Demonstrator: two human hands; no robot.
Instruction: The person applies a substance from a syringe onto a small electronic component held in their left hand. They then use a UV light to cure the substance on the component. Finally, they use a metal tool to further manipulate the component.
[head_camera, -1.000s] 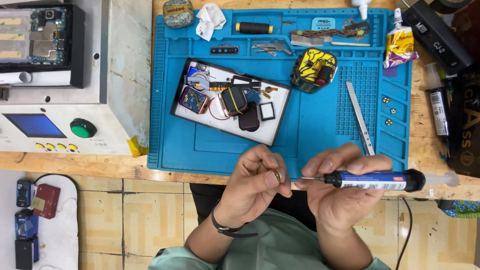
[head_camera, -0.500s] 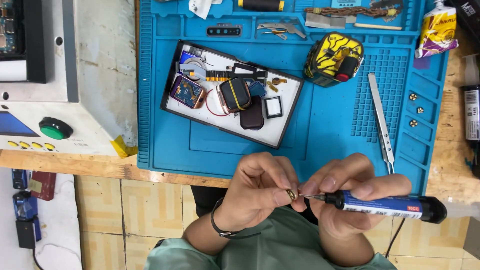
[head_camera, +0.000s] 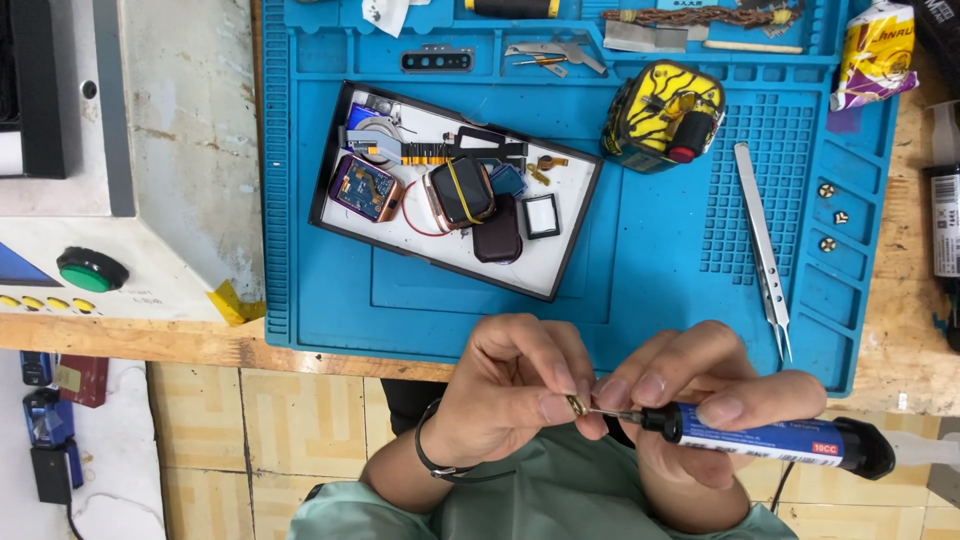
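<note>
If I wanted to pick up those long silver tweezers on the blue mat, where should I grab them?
Grab the tweezers around the middle of the two arms, coming straight down from above. They lie flat on the blue mat with bare mat along both long sides, so fingers probably fit there. The sharp tips point toward the person, so keep away from that end; the wide, blunt top end is also safe to hold.

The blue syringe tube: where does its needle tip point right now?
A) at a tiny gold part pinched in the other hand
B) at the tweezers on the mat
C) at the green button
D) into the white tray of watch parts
A: the right hand holds the blue syringe tube with its needle at the tiny gold part pinched by the left hand.
</note>
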